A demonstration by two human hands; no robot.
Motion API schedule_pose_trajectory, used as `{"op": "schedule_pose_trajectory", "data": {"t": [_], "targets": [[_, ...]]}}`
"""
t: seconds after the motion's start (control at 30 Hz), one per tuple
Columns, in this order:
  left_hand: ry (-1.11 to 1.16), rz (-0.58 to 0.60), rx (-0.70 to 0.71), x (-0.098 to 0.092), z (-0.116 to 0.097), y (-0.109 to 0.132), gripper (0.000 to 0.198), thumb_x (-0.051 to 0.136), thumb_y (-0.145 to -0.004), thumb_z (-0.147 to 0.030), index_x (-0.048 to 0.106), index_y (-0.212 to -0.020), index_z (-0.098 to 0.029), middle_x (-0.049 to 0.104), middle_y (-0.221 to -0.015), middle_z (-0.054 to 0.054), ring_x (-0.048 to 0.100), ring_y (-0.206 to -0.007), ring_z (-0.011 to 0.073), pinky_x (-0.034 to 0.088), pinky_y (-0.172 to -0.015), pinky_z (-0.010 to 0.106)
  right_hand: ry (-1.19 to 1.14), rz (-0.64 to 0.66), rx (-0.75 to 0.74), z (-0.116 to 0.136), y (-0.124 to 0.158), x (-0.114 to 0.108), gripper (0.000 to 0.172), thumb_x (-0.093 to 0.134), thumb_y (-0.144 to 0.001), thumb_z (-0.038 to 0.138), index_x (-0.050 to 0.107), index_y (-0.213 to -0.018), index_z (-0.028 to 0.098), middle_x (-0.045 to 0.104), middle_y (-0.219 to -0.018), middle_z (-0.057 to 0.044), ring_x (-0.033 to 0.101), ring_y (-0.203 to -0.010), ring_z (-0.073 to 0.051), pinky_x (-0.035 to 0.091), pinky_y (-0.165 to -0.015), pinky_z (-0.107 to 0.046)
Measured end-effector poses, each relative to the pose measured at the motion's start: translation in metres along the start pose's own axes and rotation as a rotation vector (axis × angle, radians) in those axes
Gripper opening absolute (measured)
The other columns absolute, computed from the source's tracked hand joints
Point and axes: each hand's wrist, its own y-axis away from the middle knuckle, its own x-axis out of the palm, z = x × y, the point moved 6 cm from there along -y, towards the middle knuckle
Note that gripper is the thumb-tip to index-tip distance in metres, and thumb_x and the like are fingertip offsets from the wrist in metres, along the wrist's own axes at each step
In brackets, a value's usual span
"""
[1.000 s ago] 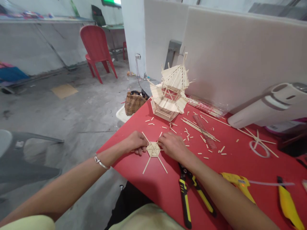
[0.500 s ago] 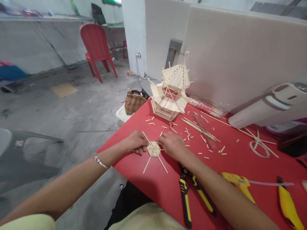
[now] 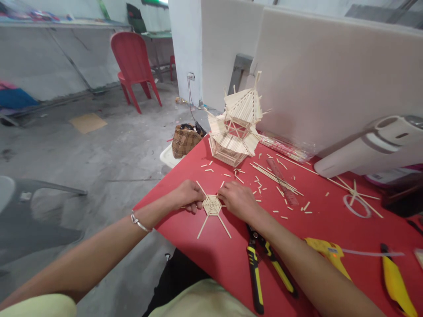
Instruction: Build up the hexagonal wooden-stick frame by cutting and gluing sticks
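A hexagonal web of thin wooden sticks point(image 3: 212, 205), with longer sticks fanning out from its centre, lies flat on the red table. At its left edge, my left hand point(image 3: 189, 196) is closed on the frame beside the upper-left spoke. My right hand point(image 3: 237, 199) bends over the upper-right side, fingertips pinched at the rim; any small piece between them is hidden. Just below my right wrist lie cutters with black and yellow handles point(image 3: 256, 273). Short cut stick pieces point(image 3: 258, 181) are scattered beyond my right hand.
A pagoda-like stick model point(image 3: 234, 127) stands at the table's far corner. Rightward are a ruler point(image 3: 281, 181), bundled sticks, a star-shaped stick piece point(image 3: 354, 193) over a clear ring, a white tumbler point(image 3: 360, 152) and a yellow glue gun point(image 3: 327, 251). The table edge point(image 3: 172, 171) runs along the left.
Hardly anything differs. Both hands stay at the stick web in the same grip, and the view has shifted very slightly.
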Motion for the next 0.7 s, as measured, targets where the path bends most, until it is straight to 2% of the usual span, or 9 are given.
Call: {"op": "schedule_pose_trajectory", "data": {"t": [0.23, 0.7], "targets": [[-0.003, -0.007, -0.012, -0.0001, -0.0024, 0.0029, 0.012, 0.062, -0.079, -0.016, 0.059, -0.067, -0.012, 0.066, -0.056, 0.002, 0.058, -0.037, 0.0109, 0.035, -0.033, 0.019, 0.004, -0.017, -0.012, -0.0005, -0.0007, -0.0005, 0.028, 0.044, -0.100, 0.034, 0.071, -0.097, 0.024, 0.067, -0.098, -0.005, 0.055, -0.096, -0.019, 0.036, -0.070, -0.028], [-0.018, -0.006, -0.009, -0.0009, -0.0016, 0.0010, 0.013, 0.066, -0.076, -0.021, 0.059, -0.067, -0.013, 0.066, -0.056, 0.001, 0.059, -0.038, 0.0110, 0.035, -0.033, 0.019, -0.016, -0.018, -0.020, -0.0012, -0.0007, 0.0020, 0.029, 0.043, -0.100, 0.033, 0.070, -0.096, 0.023, 0.066, -0.097, -0.006, 0.054, -0.095, -0.020, 0.034, -0.069, -0.027]]}}
